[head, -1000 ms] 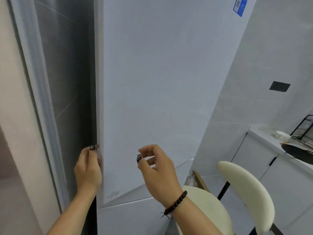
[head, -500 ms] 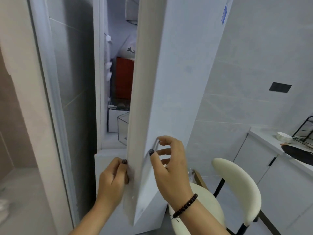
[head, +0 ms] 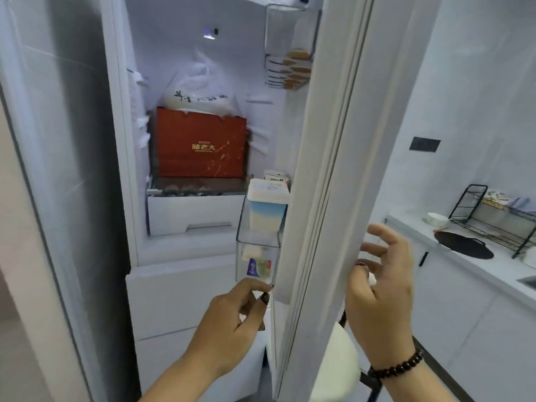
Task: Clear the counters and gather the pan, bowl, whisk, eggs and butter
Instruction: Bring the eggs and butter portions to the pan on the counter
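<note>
The fridge door point(head: 333, 169) stands swung open. Brown eggs point(head: 297, 68) sit in a rack high on its inner side. My left hand point(head: 232, 317) hangs below the door's lower bin with loosely curled fingers, the index tip touching the door's inner bottom corner. On the door's outer side, my right hand point(head: 380, 288) has its fingers spread and holds nothing. A black pan point(head: 464, 245) and a white bowl point(head: 438, 219) lie on the counter at the right. No whisk or butter can be made out.
Inside the fridge are a red box point(head: 200, 146), a white bag on top of it and a white drawer point(head: 197, 213). A blue-and-white tub point(head: 268, 208) fills the door bin point(head: 255, 256). A black wire rack point(head: 499, 219) stands on the counter. A cream chair point(head: 336, 369) is behind the door.
The fridge door went from closed to wide open, showing the shelves and door bins. My left hand slid down to the door's bottom corner, and my right hand's fingers spread apart.
</note>
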Action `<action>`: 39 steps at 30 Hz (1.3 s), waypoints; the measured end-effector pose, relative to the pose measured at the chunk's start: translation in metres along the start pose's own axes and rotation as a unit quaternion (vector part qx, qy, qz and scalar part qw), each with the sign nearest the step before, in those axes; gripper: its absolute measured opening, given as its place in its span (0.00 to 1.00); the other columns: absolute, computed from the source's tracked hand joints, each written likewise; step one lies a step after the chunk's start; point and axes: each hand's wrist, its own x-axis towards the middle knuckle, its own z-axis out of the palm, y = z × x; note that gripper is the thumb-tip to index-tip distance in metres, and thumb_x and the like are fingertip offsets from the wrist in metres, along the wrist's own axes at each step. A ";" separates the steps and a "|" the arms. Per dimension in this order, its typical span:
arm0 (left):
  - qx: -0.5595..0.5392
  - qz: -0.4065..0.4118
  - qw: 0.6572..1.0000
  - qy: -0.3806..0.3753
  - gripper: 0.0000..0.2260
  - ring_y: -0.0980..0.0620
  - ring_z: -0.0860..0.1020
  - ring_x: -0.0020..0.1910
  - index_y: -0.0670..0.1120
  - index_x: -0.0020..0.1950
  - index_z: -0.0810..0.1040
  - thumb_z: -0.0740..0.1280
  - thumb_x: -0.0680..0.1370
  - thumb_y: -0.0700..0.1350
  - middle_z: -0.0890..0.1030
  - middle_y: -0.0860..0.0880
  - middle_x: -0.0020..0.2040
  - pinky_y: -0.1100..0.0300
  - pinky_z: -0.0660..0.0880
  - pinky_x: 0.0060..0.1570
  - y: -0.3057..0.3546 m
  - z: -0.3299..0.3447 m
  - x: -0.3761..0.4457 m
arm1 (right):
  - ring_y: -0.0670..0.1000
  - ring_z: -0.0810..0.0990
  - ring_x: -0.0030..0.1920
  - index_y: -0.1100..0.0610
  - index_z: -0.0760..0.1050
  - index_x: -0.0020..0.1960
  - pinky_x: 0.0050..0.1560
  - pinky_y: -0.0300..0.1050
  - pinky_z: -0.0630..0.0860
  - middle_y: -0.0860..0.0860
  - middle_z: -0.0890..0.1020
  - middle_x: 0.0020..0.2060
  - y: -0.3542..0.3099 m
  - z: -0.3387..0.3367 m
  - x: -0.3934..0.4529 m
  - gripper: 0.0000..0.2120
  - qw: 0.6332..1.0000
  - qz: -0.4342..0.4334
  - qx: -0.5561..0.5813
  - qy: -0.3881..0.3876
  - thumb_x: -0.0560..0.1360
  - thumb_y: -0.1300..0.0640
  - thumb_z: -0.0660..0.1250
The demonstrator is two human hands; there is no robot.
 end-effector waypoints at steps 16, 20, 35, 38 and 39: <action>-0.141 0.137 0.980 -0.012 0.12 0.54 0.79 0.32 0.55 0.61 0.72 0.56 0.79 0.52 0.81 0.48 0.33 0.73 0.72 0.35 0.005 0.033 0.087 | 0.53 0.72 0.65 0.59 0.74 0.58 0.63 0.40 0.71 0.57 0.71 0.63 0.016 0.001 0.014 0.16 0.949 -0.209 -0.235 -0.018 0.71 0.66 0.63; -0.129 0.135 0.981 -0.054 0.11 0.55 0.79 0.34 0.62 0.63 0.71 0.57 0.81 0.53 0.82 0.51 0.34 0.70 0.74 0.38 -0.010 0.038 0.113 | 0.48 0.76 0.58 0.55 0.75 0.57 0.55 0.45 0.76 0.50 0.75 0.59 0.030 0.011 0.017 0.12 0.940 -0.157 -0.290 -0.089 0.75 0.57 0.60; -0.010 0.337 0.941 -0.033 0.14 0.62 0.71 0.57 0.49 0.63 0.74 0.60 0.78 0.46 0.75 0.55 0.57 0.75 0.65 0.59 -0.012 0.074 0.198 | 0.38 0.79 0.48 0.45 0.73 0.57 0.51 0.30 0.74 0.38 0.80 0.41 0.042 -0.020 0.045 0.11 0.914 0.092 -0.365 -0.151 0.79 0.58 0.61; -0.002 0.363 0.930 -0.056 0.16 0.59 0.71 0.58 0.47 0.64 0.74 0.58 0.78 0.48 0.75 0.53 0.58 0.71 0.66 0.60 -0.008 0.084 0.209 | 0.37 0.81 0.45 0.45 0.74 0.55 0.48 0.31 0.76 0.42 0.83 0.40 0.037 -0.026 0.060 0.10 0.902 0.134 -0.367 -0.185 0.80 0.59 0.59; -0.004 0.364 0.929 -0.068 0.16 0.59 0.72 0.57 0.48 0.65 0.73 0.58 0.79 0.49 0.75 0.54 0.57 0.72 0.65 0.59 -0.009 0.086 0.208 | 0.36 0.81 0.44 0.45 0.74 0.54 0.48 0.34 0.78 0.43 0.84 0.40 0.036 -0.027 0.066 0.10 0.894 0.149 -0.369 -0.203 0.80 0.58 0.59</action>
